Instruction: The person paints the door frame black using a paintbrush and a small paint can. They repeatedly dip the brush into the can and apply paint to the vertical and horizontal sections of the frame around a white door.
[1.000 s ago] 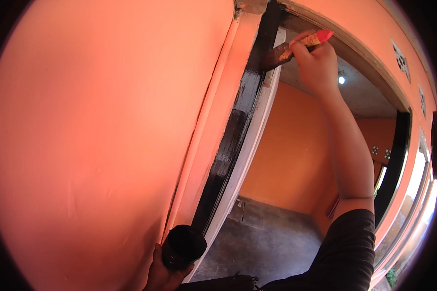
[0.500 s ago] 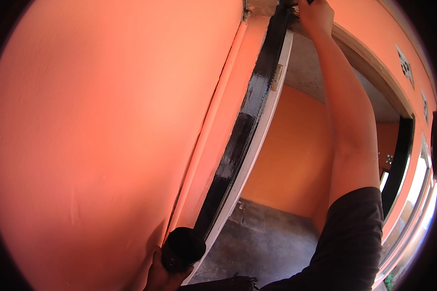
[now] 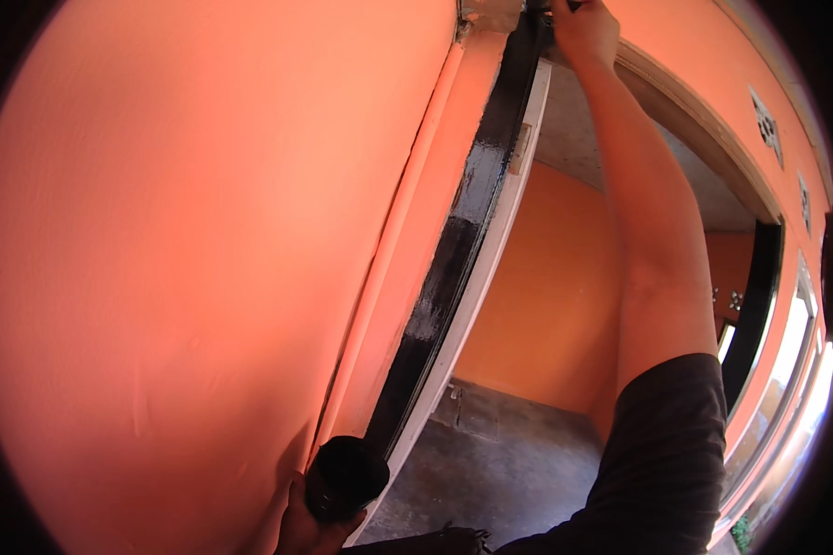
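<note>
The black-painted door jamb slants up the middle, with glossy patches midway along it. At its upper end, just to the right, the right hand is raised with fingers curled around a paintbrush, mostly hidden by the hand and cut off by the top edge; whether the bristles touch the jamb cannot be told. The left hand, well apart from the right, is wrapped around a black cup at the jamb's lower visible end, mouth facing up; its contents are too dark to make out. Left of the jamb spreads a coral wall; along its right edge runs a white strip, and beyond that lies a grey floor.
</note>
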Motion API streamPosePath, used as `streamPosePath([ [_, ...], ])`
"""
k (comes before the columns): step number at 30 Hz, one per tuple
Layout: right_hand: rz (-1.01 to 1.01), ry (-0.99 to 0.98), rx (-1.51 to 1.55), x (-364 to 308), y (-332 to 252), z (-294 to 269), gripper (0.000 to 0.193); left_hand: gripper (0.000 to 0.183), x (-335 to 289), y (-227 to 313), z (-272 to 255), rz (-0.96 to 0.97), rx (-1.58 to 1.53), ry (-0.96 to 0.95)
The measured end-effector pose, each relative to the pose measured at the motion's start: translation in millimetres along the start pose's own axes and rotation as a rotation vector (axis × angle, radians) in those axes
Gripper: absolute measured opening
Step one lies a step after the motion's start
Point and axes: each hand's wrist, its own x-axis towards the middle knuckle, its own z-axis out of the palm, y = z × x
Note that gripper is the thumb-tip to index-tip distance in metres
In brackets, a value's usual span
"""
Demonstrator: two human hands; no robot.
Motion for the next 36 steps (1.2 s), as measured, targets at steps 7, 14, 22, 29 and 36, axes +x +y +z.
streamPosePath([
  [7, -0.03, -0.017, 0.026, -8.0, 3.4, 6.7, 0.024, 0.088, 8.2, -0.1, -21.3, -0.042, 0.052, -0.204],
  [14, -0.053, -0.089, 0.116, -30.8, -7.3, -4.8, 0.022, 0.082, -1.1, -2.4, -4.3, 0.01, -0.017, -0.056],
  [22, -0.1, -0.153, 0.061, -42.9, -14.8, -20.2, 0.023, 0.076, -1.1, -2.8, -15.6, -0.03, -0.12, -0.087],
  [29, -0.106, -0.13, -0.001, -50.1, -13.0, -22.0, 0.023, 0.074, -3.6, -2.9, -8.0, -0.048, -0.17, -0.083],
  [36, -0.082, -0.151, 0.051, -61.0, -22.0, -30.1, 0.021, 0.068, -2.7, -4.4, -13.3, -0.044, -0.117, -0.001],
])
